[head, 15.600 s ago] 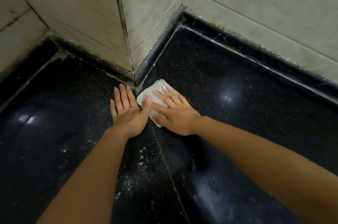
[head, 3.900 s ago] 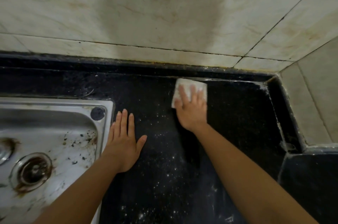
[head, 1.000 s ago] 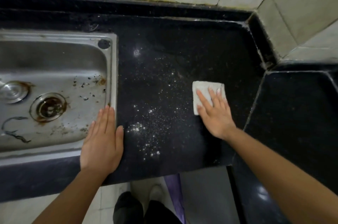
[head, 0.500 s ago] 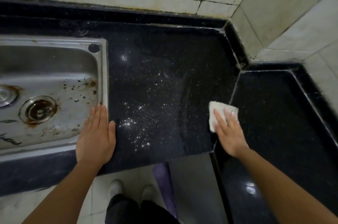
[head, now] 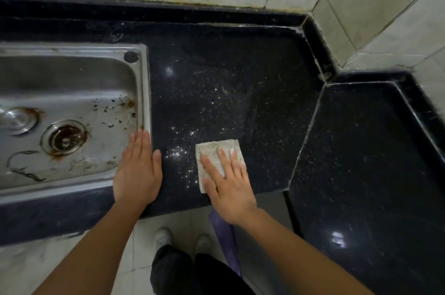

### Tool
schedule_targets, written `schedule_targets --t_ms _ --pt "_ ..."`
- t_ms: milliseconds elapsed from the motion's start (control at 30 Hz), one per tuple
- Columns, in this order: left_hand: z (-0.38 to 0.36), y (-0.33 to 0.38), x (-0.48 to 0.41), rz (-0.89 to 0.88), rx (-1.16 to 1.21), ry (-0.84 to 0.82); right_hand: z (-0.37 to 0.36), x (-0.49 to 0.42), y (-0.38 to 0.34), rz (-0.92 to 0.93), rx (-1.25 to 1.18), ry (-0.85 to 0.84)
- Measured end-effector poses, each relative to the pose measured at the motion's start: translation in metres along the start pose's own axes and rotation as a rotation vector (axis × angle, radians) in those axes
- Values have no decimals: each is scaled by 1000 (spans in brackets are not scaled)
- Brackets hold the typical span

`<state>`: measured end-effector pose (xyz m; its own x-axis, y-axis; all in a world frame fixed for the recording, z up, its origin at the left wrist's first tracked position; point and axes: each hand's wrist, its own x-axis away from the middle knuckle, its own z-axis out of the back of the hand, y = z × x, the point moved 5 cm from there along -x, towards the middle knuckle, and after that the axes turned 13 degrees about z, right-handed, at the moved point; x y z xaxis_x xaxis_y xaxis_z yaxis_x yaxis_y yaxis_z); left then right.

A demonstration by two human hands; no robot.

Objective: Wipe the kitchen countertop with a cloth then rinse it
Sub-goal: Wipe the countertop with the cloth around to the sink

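Cloth (head: 213, 148) flat near the worktop's (head: 240, 73) front edge, just right of white specks (head: 178, 153) | our right hand (head: 228, 184) presses it, fingers straight and spread | left hand (head: 137, 169) flat, fingers straight, at the sink's (head: 145, 92) front right corner | we judge the cloth soft, light, limp: pinch its free far edge to lift.

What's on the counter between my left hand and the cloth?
In the head view, only a scatter of white specks on the black countertop lies between the left hand and the cloth.
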<state>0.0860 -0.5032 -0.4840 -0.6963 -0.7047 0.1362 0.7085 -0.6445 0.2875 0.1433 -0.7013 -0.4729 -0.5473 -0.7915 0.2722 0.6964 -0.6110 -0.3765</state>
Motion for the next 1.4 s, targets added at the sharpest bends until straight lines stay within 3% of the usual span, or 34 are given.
schedule_targets --t_ms 133,200,400,567,633,767,833,967,1100,1200,1400 --pt "0 -2 1 5 -2 -6 -2 30 7 319 78 -63" --pt "0 -2 1 8 6 -4 4 28 37 372 159 -53" --pt "0 -1 1 16 35 -2 61 -31 169 -230 192 53" --pt "-3 -3 0 12 42 -11 85 -74 159 -538 -25 114" --pt "-2 -3 -1 8 38 -14 74 -77 131 -456 -18 102" --pt "-2 -3 -1 5 35 -21 34 -46 67 -59 150 95" --pt "-2 -3 -1 11 39 -30 12 -17 46 133 202 -6" --pt "-2 -3 -2 19 47 -43 20 -2 58 285 226 -50" --pt "-2 -3 -3 11 29 -55 63 -58 121 -51 206 95" --pt "-3 -4 -3 13 17 -62 96 -99 162 -346 118 90" --pt "-4 -4 -3 7 17 -61 121 -152 183 -538 -28 99"
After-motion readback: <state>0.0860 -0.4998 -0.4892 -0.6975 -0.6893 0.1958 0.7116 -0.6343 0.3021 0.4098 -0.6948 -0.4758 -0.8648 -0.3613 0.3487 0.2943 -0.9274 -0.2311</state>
